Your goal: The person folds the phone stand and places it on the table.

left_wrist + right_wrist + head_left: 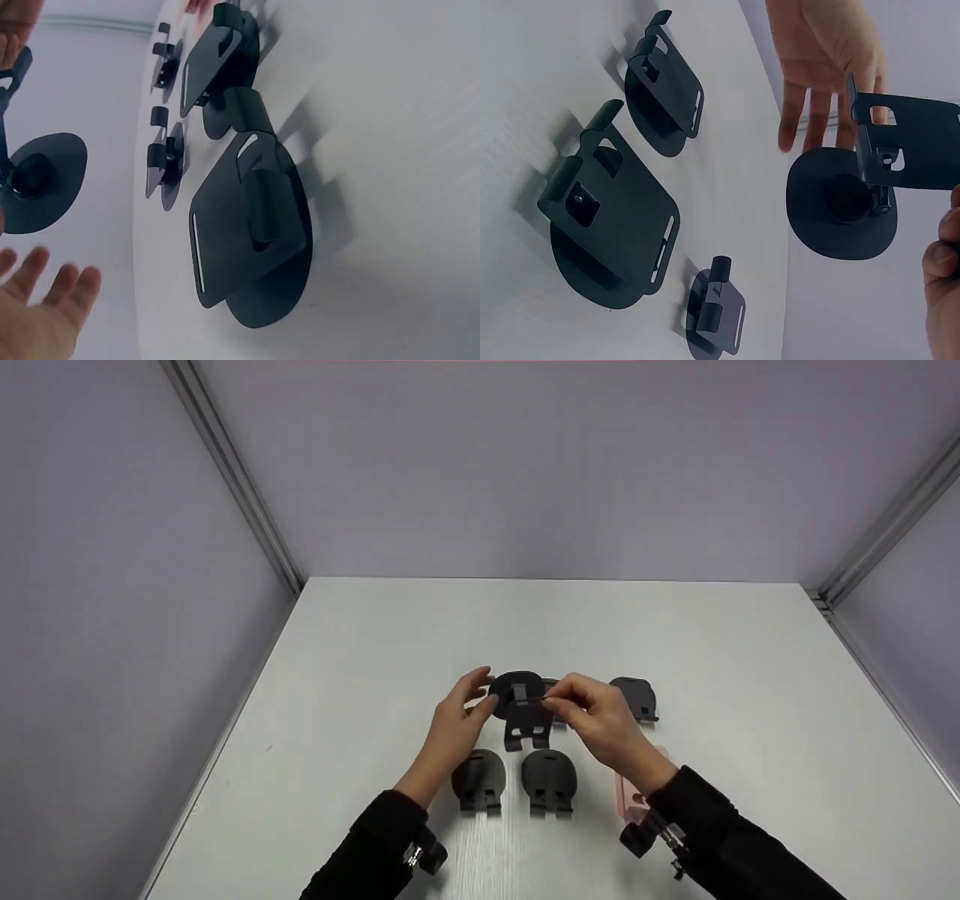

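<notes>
My right hand (600,724) pinches the edge of a dark phone stand (529,718) and holds it above the table. Its hooked lip points toward me, and its rounded base (817,217) is unfolded from the plate. Beside that base is my left hand (456,727), fingers spread and relaxed; in the right wrist view its fingertips come close to the base's rim. Two similar stands, one on the left (478,780) and one on the right (549,781), lie folded on the table just nearer to me.
Behind my right hand lies another folded stand (636,697); a further one is partly hidden behind the held stand. A pink object (631,799) sits beneath my right wrist. The white table (360,660) meets pale panels (525,472) at the back and sides.
</notes>
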Demonstrator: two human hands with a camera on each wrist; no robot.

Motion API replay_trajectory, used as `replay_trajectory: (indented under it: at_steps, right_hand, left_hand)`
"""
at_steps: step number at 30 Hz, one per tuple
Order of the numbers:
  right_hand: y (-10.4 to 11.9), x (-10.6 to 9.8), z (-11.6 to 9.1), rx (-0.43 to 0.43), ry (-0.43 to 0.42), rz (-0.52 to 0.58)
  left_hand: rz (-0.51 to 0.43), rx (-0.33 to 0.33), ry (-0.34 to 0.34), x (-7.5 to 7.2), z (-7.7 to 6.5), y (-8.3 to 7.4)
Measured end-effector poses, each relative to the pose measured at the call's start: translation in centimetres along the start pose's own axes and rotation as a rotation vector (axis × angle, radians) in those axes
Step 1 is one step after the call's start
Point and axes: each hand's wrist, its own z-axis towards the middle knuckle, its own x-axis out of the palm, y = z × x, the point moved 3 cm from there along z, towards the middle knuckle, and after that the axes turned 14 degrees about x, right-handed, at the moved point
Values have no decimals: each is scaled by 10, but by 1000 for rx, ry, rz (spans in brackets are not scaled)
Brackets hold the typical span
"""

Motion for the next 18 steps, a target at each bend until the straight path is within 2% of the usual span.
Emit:
replay_trajectory:
  at_steps: [2,4,9,12,18]
  right_hand:
    - [1,2,-1,-30,1,-1]
    - [2,4,-2,-52,8,-2]
    - [2,7,-3,-56,34,-2]
    - [3,6,-4,-44,50,5]
    - [4,6,-3,-22,63,-7]
  left_hand:
    - [-36,-41,37,3,2,2]
    - [-79,-70,41,5,3,3]
    - [-209,-92,-25,6,5,3]
    - [-250,-61,-69,4,5,3]
    - [-234,7,-129,1,5,-1]
